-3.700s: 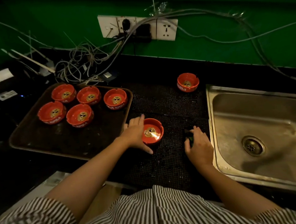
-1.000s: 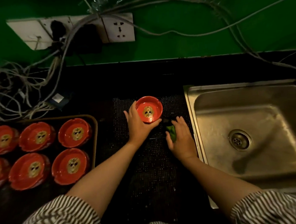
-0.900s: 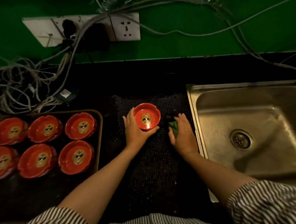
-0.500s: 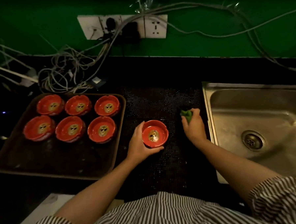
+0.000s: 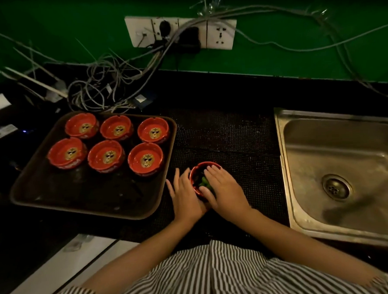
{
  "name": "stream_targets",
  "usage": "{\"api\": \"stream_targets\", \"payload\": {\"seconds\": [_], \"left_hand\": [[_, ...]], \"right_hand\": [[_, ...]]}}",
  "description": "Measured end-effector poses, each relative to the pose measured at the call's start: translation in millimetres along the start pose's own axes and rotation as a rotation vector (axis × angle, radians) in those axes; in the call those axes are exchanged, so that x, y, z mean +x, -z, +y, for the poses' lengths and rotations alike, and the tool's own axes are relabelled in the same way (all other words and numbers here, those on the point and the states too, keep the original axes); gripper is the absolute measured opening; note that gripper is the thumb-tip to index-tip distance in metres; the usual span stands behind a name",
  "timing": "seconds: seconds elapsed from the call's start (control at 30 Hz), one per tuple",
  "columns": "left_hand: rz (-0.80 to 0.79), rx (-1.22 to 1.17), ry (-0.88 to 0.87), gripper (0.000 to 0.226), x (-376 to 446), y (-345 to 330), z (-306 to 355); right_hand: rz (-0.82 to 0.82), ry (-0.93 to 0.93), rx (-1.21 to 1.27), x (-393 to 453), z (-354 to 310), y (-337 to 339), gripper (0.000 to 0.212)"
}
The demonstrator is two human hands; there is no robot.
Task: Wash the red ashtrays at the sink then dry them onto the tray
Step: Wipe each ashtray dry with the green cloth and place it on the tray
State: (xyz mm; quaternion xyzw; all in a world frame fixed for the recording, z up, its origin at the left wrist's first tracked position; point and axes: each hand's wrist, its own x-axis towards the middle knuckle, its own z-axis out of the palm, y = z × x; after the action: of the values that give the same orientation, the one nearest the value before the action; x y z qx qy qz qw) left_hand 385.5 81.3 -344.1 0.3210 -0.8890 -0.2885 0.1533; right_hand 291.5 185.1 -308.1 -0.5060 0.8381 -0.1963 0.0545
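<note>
The red ashtray sat on the dark mesh mat between the tray and the sink. My right hand had its fingers laid nearly straight over the bowl, pressing a green cloth inside. My left hand cupped the ashtray's outer wall, fingers loosely curved against it. I judged this the drying step; next I would need to lift it onto the tray's bare near part. Six matching ashtrays stood there, glossy red with gold emblems. This one's emblem was hidden.
</note>
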Motion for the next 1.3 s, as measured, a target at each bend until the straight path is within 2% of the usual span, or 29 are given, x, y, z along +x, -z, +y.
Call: {"api": "stream_targets", "payload": {"seconds": [0.07, 0.1, 0.2, 0.33, 0.4, 0.47, 0.53, 0.63, 0.67, 0.73, 0.8, 0.83, 0.9, 0.97, 1.07, 1.17, 1.23, 1.3], "left_hand": [[0.063, -0.021, 0.051, 0.074, -0.6, -7.8, 5.6], [0.079, -0.036, 0.071, 0.071, 1.3, -9.7, 6.5], [0.034, -0.058, -0.006, 0.083, 11.7, -6.6, 1.1], [-0.171, -0.119, -0.240, 0.108, 40.5, 5.7, -18.1], [-0.317, -0.142, -0.345, 0.113, 55.5, 10.6, -22.8], [-0.431, -0.160, -0.415, 0.115, 65.7, 15.4, -23.2], [-0.444, -0.137, -0.434, 0.118, 66.2, 19.2, -19.4], [-0.292, -0.033, -0.321, 0.119, 39.8, 10.9, -9.4], [-0.210, -0.027, -0.242, 0.111, 27.8, 5.3, -4.4], [-0.067, -0.027, -0.080, 0.081, 10.4, -7.4, 7.2], [0.012, -0.019, 0.000, 0.062, 5.5, -15.6, 14.7], [0.015, -0.037, 0.016, 0.063, 6.3, -16.3, 14.9], [-0.034, -0.068, -0.011, 0.083, 11.3, -13.8, 8.3], [-0.122, -0.055, -0.154, 0.109, 23.9, -6.9, -2.6], [-0.365, -0.095, -0.355, 0.118, 57.1, 6.9, -11.6], [-0.529, -0.079, -0.451, 0.124, 79.2, 14.3, -10.8], [-0.501, -0.036, -0.425, 0.131, 74.4, 11.8, -9.8], [-0.393, 0.002, -0.299, 0.129, 52.7, 3.3, -5.0]], "right_hand": [[-0.050, 0.017, -0.099, -3.7, -2.3, -0.5, 0.059], [-0.075, 0.033, -0.145, -2.9, -3.0, 0.9, 0.057], [-0.192, 0.075, -0.161, 6.8, 1.0, 6.1, 0.056], [-0.450, 0.269, -0.205, 21.3, 18.1, 29.0, 0.057], [-0.575, 0.349, -0.169, 27.5, 32.5, 42.7, 0.057], [-0.623, 0.380, -0.141, 29.0, 43.5, 47.6, 0.057], [-0.533, 0.353, -0.170, 21.9, 42.6, 43.5, 0.055], [-0.346, 0.147, -0.244, 2.3, 22.1, 17.7, 0.058], [-0.305, 0.055, -0.231, -1.4, 13.9, 7.7, 0.059], [-0.261, -0.089, -0.177, -3.1, 0.8, -5.0, 0.059], [-0.232, -0.120, -0.180, 1.1, -2.4, -6.3, 0.058], [-0.228, -0.078, -0.205, 3.0, 0.4, -4.3, 0.057], [-0.304, 0.071, -0.219, 5.3, 11.6, 5.2, 0.052], [-0.380, 0.247, -0.215, 12.5, 27.8, 20.1, 0.053], [-0.510, 0.396, -0.223, 24.5, 50.7, 34.9, 0.055], [-0.459, 0.386, -0.268, 21.1, 51.7, 30.0, 0.055], [-0.336, 0.275, -0.275, 11.6, 40.0, 20.5, 0.056], [-0.266, 0.112, -0.219, 3.4, 25.5, 8.8, 0.060]]}}
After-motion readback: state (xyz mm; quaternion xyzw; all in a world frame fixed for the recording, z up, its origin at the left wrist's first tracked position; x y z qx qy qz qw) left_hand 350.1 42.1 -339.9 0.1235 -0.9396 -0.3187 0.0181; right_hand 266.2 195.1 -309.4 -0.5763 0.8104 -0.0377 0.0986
